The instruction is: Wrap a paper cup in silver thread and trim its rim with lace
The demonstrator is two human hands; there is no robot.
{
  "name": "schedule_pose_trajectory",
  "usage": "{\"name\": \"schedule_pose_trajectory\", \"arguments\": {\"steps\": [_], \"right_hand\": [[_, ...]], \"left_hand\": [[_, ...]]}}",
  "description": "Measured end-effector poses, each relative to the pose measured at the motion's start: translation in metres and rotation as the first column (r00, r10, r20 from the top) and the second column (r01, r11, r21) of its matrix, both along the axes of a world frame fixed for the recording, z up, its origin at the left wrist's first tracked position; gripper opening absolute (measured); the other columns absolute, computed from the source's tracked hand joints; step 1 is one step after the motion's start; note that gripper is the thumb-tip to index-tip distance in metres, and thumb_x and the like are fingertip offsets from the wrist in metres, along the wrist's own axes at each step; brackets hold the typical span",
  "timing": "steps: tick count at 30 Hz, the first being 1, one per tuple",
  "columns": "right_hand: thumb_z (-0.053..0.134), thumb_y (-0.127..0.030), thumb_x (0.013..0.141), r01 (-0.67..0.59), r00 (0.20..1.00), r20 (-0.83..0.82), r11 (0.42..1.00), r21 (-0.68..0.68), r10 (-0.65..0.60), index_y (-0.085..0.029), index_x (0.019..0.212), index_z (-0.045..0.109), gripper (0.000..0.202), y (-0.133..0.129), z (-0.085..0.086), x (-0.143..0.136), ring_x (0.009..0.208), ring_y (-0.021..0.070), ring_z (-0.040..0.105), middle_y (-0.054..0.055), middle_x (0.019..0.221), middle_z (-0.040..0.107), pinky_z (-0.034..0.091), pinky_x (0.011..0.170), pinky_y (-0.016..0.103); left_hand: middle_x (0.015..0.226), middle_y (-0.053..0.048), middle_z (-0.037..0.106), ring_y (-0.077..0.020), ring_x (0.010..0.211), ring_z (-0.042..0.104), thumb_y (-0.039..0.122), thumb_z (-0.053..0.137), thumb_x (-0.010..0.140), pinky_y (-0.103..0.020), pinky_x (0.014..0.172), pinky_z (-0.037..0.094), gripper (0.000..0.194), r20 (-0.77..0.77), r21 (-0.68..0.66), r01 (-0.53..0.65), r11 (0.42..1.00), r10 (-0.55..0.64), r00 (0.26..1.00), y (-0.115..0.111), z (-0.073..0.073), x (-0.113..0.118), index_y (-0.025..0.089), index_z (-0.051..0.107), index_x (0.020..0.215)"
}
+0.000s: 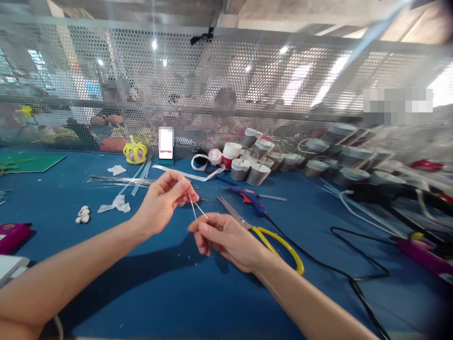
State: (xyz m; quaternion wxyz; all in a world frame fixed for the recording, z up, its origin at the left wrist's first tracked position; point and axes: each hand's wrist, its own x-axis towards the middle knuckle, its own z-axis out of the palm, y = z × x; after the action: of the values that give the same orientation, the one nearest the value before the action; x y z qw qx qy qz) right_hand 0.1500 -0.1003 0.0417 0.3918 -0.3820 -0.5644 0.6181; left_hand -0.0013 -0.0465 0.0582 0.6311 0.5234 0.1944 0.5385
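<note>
Over the blue table, my left hand [160, 200] pinches the upper ends of two thin white wires [193, 208], which spread apart downward in a narrow V. My right hand [226, 238] is closed near their lower ends, thumb against the fingers; one wire tip shows above its index finger. Whatever the fingertips cover is hidden. Just beyond my right hand lie scissors with yellow handles [279, 241], partly behind the hand and wrist. A blue glue gun [249, 197] with a red trigger rests past the scissors, its cord running right.
Several wires [118, 180] and white scraps [117, 204] lie left. Grey cups [258, 174] stack at the back right, near a white ribbon [184, 172] and a phone [166, 143]. A yellow basket-like piece [135, 152] stands before the perforated metal screen [191, 94]. Black cords [357, 274] cross the right side.
</note>
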Motion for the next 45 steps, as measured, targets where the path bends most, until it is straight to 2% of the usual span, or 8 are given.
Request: {"name": "schedule_pose_trajectory", "arguments": {"steps": [2,5,10,12,17,34,41,45], "right_hand": [[0.063,-0.039,0.071,0.107,0.99,0.084,0.989,0.101,-0.116,-0.015,0.092,0.056,0.033,-0.001,-0.001,-0.003,0.06,0.0102,0.056,0.0,0.069,0.06,0.043,0.054,0.024],[0.069,-0.033,0.065,0.281,0.886,0.261,0.893,0.352,-0.382,-0.017,0.091,0.056,0.033,-0.001,-0.005,-0.007,0.065,0.0134,0.059,0.002,0.074,0.064,0.047,0.061,0.027],[0.057,-0.026,0.076,0.198,0.693,0.393,0.684,0.703,-0.604,-0.019,0.085,0.062,0.013,-0.002,-0.012,-0.007,0.058,0.0143,0.061,0.002,0.067,0.067,0.049,0.059,0.027],[0.054,-0.023,0.078,0.168,0.658,0.406,0.649,0.742,-0.634,-0.018,0.086,0.064,0.014,-0.002,-0.013,-0.007,0.058,0.0149,0.062,0.003,0.067,0.068,0.049,0.058,0.027],[0.051,-0.021,0.079,0.162,0.665,0.449,0.702,0.693,-0.597,-0.021,0.082,0.064,0.013,-0.005,-0.009,-0.007,0.061,0.0166,0.065,0.002,0.068,0.07,0.049,0.058,0.027],[0.048,-0.018,0.079,0.128,0.619,0.512,0.72,0.683,-0.596,-0.019,0.077,0.06,0.012,-0.007,-0.003,-0.008,0.059,0.0155,0.061,0.002,0.067,0.068,0.045,0.056,0.026],[0.043,-0.023,0.084,0.202,0.773,0.416,0.807,0.554,-0.479,-0.018,0.08,0.059,0.017,-0.005,-0.008,-0.009,0.061,0.0136,0.062,0.003,0.067,0.066,0.049,0.059,0.025],[0.05,-0.019,0.076,0.22,0.72,0.455,0.794,0.567,-0.524,-0.017,0.08,0.059,0.01,0.0,-0.014,-0.01,0.057,0.0127,0.059,0.001,0.065,0.063,0.047,0.054,0.024]], "left_hand": [[0.061,0.004,0.059,-0.0088,0.058,0.059,0.027,0.063,0.073,-0.021,0.058,0.046,0.019,-0.004,0.0,-0.046,0.999,0.046,0.999,0.002,0.001,-0.001,0.016,0.049,0.068],[0.062,0.003,0.058,-0.0089,0.058,0.058,0.026,0.062,0.074,-0.02,0.055,0.047,0.017,-0.037,0.006,-0.087,0.996,0.087,0.996,0.001,-0.002,0.002,0.016,0.049,0.071],[0.062,0.003,0.057,-0.0089,0.058,0.058,0.025,0.06,0.076,-0.023,0.057,0.05,0.016,-0.082,0.038,-0.098,0.994,0.101,0.991,-0.004,-0.01,0.007,0.015,0.048,0.072],[0.062,0.003,0.058,-0.009,0.058,0.058,0.024,0.058,0.077,-0.023,0.058,0.05,0.014,-0.088,0.064,-0.104,0.993,0.109,0.99,-0.004,-0.011,0.006,0.016,0.047,0.073],[0.061,0.002,0.059,-0.0097,0.058,0.059,0.023,0.056,0.078,-0.024,0.059,0.05,0.012,-0.102,0.141,-0.125,0.982,0.14,0.985,-0.003,-0.01,0.003,0.016,0.047,0.074],[0.06,0.003,0.06,-0.0082,0.055,0.058,0.021,0.058,0.077,-0.022,0.058,0.049,0.012,-0.06,0.199,-0.214,0.956,0.23,0.971,0.003,0.004,-0.002,0.016,0.048,0.071],[0.06,0.002,0.06,-0.0075,0.054,0.056,0.018,0.055,0.079,-0.021,0.057,0.048,0.011,-0.063,0.206,-0.21,0.956,0.227,0.972,0.007,0.001,-0.003,0.016,0.048,0.07],[0.059,0.003,0.06,-0.0075,0.054,0.057,0.017,0.054,0.079,-0.02,0.056,0.048,0.01,-0.059,0.177,-0.233,0.956,0.247,0.967,0.011,-0.002,-0.002,0.016,0.048,0.071]]}}
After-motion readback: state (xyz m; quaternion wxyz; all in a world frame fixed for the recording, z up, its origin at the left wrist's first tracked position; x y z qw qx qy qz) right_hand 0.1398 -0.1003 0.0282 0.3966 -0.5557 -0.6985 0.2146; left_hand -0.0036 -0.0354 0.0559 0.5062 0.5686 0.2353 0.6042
